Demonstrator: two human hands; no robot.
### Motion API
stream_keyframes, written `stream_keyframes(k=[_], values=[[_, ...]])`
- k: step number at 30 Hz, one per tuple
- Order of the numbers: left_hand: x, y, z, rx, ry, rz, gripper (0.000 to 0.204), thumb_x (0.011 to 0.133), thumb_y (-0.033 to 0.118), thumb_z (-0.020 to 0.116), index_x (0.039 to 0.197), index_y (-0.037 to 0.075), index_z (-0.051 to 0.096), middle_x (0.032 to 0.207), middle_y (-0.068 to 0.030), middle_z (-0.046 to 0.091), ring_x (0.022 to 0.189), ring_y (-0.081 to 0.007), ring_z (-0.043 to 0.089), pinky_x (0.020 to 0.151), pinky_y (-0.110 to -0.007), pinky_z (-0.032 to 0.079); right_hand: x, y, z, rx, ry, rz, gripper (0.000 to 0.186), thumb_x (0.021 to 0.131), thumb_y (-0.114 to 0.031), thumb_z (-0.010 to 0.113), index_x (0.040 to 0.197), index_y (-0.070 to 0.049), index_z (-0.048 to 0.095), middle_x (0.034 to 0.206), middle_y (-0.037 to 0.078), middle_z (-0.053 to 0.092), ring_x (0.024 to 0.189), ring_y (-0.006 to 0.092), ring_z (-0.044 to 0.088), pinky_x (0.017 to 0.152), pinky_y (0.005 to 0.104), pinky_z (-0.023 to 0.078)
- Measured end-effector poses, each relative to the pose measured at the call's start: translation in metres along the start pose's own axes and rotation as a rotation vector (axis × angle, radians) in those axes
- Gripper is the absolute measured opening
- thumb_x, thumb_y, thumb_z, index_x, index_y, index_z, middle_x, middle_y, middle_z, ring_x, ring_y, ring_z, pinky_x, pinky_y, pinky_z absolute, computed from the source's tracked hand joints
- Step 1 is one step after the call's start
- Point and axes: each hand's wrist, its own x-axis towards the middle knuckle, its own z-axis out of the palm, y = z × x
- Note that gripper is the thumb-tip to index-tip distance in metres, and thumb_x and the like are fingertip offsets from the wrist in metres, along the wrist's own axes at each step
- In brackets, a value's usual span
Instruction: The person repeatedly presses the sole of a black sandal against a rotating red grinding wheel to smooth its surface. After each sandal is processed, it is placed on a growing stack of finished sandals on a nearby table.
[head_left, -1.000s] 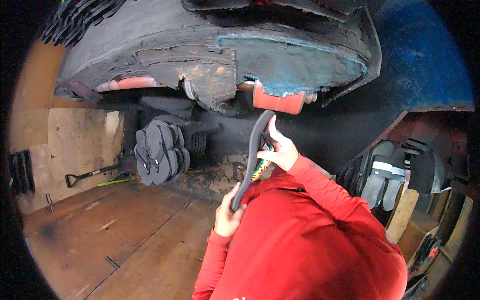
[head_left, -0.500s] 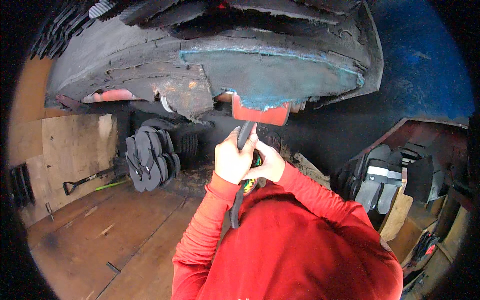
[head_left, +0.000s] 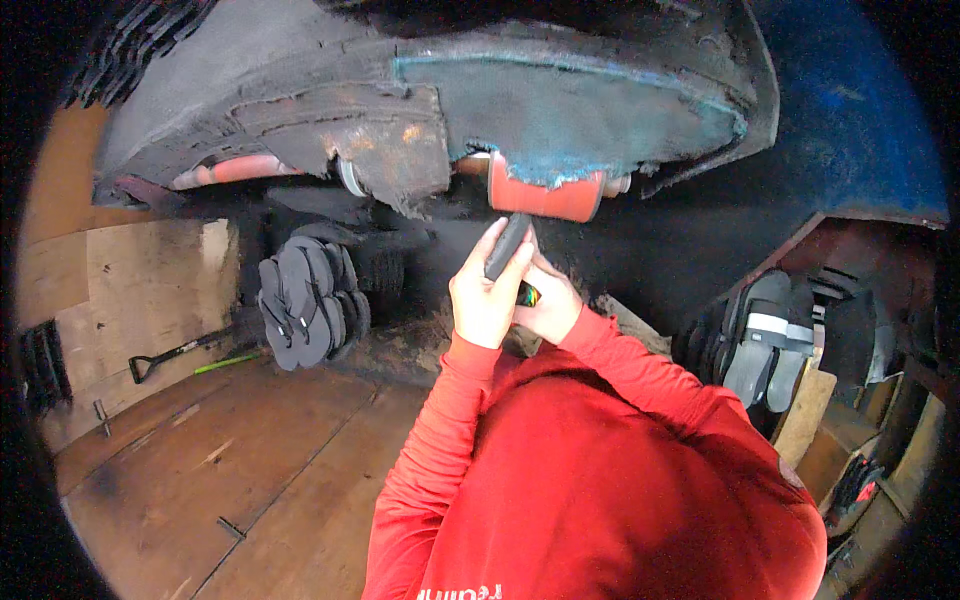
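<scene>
My left hand (head_left: 482,303) is wrapped round a dark grey flip-flop (head_left: 508,247), which stands edge-on with its tip at the lower rim of an orange sanding drum (head_left: 545,197). From the right, my right hand (head_left: 553,306) grips the same flip-flop, its fingers partly hidden behind it. A bit of a multicoloured pattern shows between the hands. The drum juts out from under a dust-covered hood (head_left: 590,115) with a teal patch. Whether the flip-flop's tip presses on the drum or stands just short of it, I cannot tell.
Left of me hangs a cluster of dark flip-flops (head_left: 305,300) near a wooden panel (head_left: 155,290). More sandals (head_left: 765,350) with grey soles stand in a bin at the right. A second orange roller (head_left: 235,171) shows under the hood's left part.
The flip-flop has turned in my hands, so its lower end and most of the coloured pattern are now hidden. The whole view has shifted slightly, with the hood higher and further right.
</scene>
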Motion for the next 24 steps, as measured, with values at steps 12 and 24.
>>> stream_keyframes(k=[12, 24], values=[[0.025, 0.004, 0.010, 0.602, 0.067, 0.236, 0.053, 0.091, 0.041, 0.068, 0.111, -0.009, 0.067, 0.091, -0.0303, 0.069, 0.084, -0.0432, 0.071, 0.072, -0.045, 0.057, 0.011, 0.011, -0.010, 0.425, -0.119, 0.272, 0.085, 0.077, -0.019, 0.083, 0.147, 0.002, 0.040, 0.149, 0.020, 0.047, 0.139, 0.0290, 0.045, 0.115, 0.0385, 0.035], [0.041, 0.026, 0.012, 0.749, -0.088, 0.102, 0.049, 0.089, 0.040, 0.070, 0.093, -0.008, 0.065, 0.076, -0.0294, 0.066, 0.074, -0.0460, 0.068, 0.066, -0.050, 0.055, 0.024, -0.018, -0.015, 0.752, -0.052, 0.341, 0.086, 0.076, -0.013, 0.084, 0.148, 0.001, 0.038, 0.141, 0.015, 0.054, 0.132, 0.0204, 0.049, 0.112, 0.0373, 0.038]])
